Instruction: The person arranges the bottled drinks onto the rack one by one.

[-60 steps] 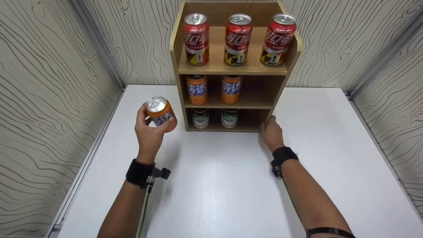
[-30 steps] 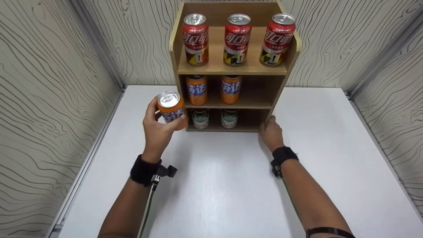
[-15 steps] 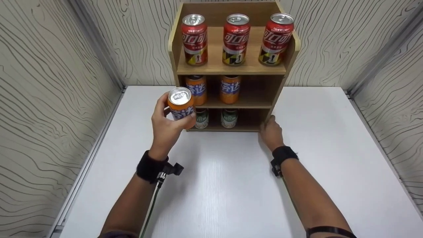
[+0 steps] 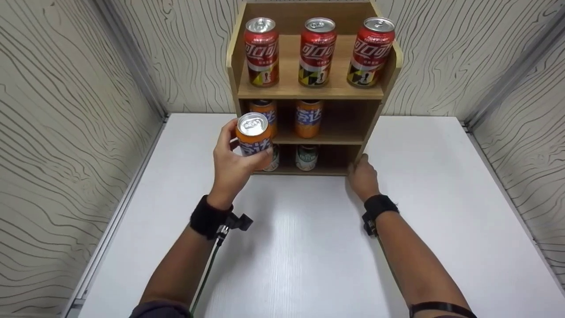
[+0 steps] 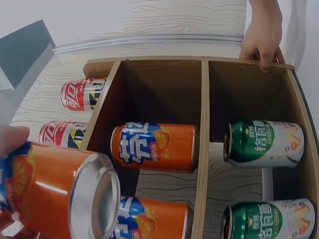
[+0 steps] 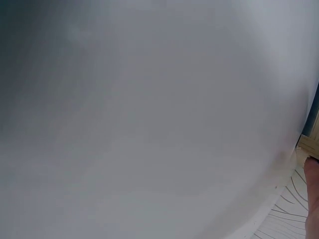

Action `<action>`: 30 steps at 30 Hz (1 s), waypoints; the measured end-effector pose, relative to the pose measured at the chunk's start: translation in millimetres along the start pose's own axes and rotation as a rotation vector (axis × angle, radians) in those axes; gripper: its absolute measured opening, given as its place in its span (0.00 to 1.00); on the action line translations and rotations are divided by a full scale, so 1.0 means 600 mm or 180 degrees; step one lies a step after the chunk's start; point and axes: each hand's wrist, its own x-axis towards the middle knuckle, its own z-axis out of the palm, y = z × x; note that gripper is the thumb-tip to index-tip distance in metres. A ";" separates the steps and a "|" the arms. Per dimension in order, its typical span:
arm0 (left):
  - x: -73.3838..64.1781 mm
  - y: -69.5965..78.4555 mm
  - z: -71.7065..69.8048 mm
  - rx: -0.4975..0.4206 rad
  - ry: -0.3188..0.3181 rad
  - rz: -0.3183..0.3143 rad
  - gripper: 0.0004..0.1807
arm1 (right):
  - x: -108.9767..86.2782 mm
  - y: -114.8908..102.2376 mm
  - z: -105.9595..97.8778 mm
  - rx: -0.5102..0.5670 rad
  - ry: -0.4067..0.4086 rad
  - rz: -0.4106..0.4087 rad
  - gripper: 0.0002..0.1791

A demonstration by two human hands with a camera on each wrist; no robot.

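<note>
My left hand (image 4: 231,168) grips an orange soda can (image 4: 252,142) around its side, lifted in front of the left part of a wooden shelf (image 4: 309,93). In the left wrist view the held can's silver bottom faces the shelf. Two similar orange cans (image 4: 309,119) stand on the middle level; the held one partly covers the left of them. On the bottom level are two green and white cans (image 4: 306,158), the left one partly hidden. My right hand (image 4: 364,179) holds the shelf's lower right side edge, its thumb over the panel in the left wrist view.
Three red cola cans (image 4: 317,55) stand in a row on the top level. The shelf rests on a white table (image 4: 291,247), with patterned panels (image 4: 194,57) behind and at the sides. The right wrist view shows mostly a pale blurred surface.
My left hand has carried the orange can rightward and slightly away from me, from beside the shelf to in front of its left part. My right hand has stayed at the shelf's edge.
</note>
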 end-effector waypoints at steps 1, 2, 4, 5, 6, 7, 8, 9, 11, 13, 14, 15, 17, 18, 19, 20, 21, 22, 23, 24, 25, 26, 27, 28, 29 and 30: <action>0.001 0.000 0.004 -0.0015 -0.0015 0.0004 0.45 | 0.000 0.001 0.000 -0.0003 -0.0005 0.0006 0.18; 0.003 0.001 0.007 -0.0026 -0.0029 0.0006 0.45 | 0.000 0.001 0.000 -0.0002 -0.0017 0.0016 0.18; 0.005 0.002 0.015 -0.0036 -0.0056 -0.0003 0.45 | 0.001 0.002 0.000 -0.0007 -0.0037 0.0029 0.18; 0.006 0.002 0.018 -0.0044 -0.0065 -0.0011 0.44 | 0.001 0.001 0.000 -0.0004 -0.0047 0.0035 0.18; 0.007 0.002 0.022 -0.0054 -0.0080 -0.0019 0.45 | 0.001 0.000 -0.001 -0.0001 -0.0052 0.0042 0.18; 0.008 0.003 0.025 -0.0054 -0.0100 -0.0032 0.45 | 0.001 -0.001 -0.001 0.0002 -0.0058 0.0047 0.17; 0.008 0.003 0.027 -0.0053 -0.0122 -0.0043 0.45 | 0.001 -0.002 -0.002 0.0001 -0.0057 0.0043 0.17; 0.008 0.003 0.029 -0.0055 -0.0143 -0.0053 0.45 | 0.001 -0.003 -0.002 0.0003 -0.0055 0.0041 0.17; 0.008 0.002 0.034 -0.0064 -0.0177 -0.0065 0.46 | 0.000 -0.005 -0.004 0.0014 -0.0056 0.0036 0.16; 0.008 0.002 0.037 -0.0067 -0.0206 -0.0078 0.46 | 0.000 -0.004 -0.004 0.0010 -0.0071 0.0036 0.17; 0.008 0.002 0.039 -0.0072 -0.0219 -0.0087 0.46 | 0.000 -0.004 -0.005 0.0003 -0.0097 0.0040 0.18; 0.008 0.003 0.041 -0.0089 -0.0230 -0.0098 0.46 | 0.000 -0.004 -0.006 0.0001 -0.0130 0.0055 0.20; 0.009 0.005 0.045 -0.0117 -0.0254 -0.0126 0.46 | 0.001 -0.004 -0.007 -0.0015 -0.0191 0.0081 0.23; 0.009 0.007 0.047 -0.0124 -0.0269 -0.0139 0.46 | 0.002 -0.004 -0.008 -0.0021 -0.0213 0.0096 0.25; 0.010 0.008 0.050 -0.0130 -0.0280 -0.0146 0.46 | 0.002 -0.004 -0.009 -0.0025 -0.0231 0.0107 0.26; 0.011 0.010 0.054 -0.0127 -0.0294 -0.0148 0.46 | 0.002 -0.004 -0.009 -0.0031 -0.0241 0.0114 0.27; 0.012 0.012 0.058 -0.0123 -0.0300 -0.0143 0.46 | 0.002 -0.004 -0.009 -0.0032 -0.0238 0.0116 0.27; 0.012 0.014 0.061 -0.0109 -0.0309 -0.0138 0.46 | 0.002 -0.004 -0.009 -0.0032 -0.0236 0.0120 0.27; 0.013 0.016 0.065 -0.0103 -0.0320 -0.0131 0.46 | 0.002 -0.003 -0.009 -0.0028 -0.0234 0.0121 0.27; 0.013 0.017 0.069 -0.0103 -0.0333 -0.0130 0.46 | 0.001 -0.003 -0.008 -0.0021 -0.0229 0.0122 0.26; 0.014 0.019 0.073 -0.0102 -0.0343 -0.0129 0.46 | 0.001 -0.003 -0.007 -0.0019 -0.0228 0.0116 0.26; 0.014 0.020 0.076 -0.0104 -0.0352 -0.0133 0.46 | 0.001 -0.003 -0.006 -0.0016 -0.0225 0.0115 0.25; 0.015 0.021 0.080 -0.0106 -0.0362 -0.0138 0.46 | 0.001 -0.003 -0.006 -0.0013 -0.0219 0.0111 0.25; 0.015 0.022 0.083 -0.0106 -0.0373 -0.0146 0.46 | 0.000 -0.003 -0.006 -0.0012 -0.0207 0.0106 0.24; 0.015 0.023 0.086 -0.0107 -0.0383 -0.0151 0.46 | 0.000 -0.004 -0.006 -0.0010 -0.0193 0.0097 0.23; 0.016 0.024 0.088 -0.0106 -0.0391 -0.0152 0.46 | 0.000 -0.005 -0.006 -0.0013 -0.0181 0.0091 0.23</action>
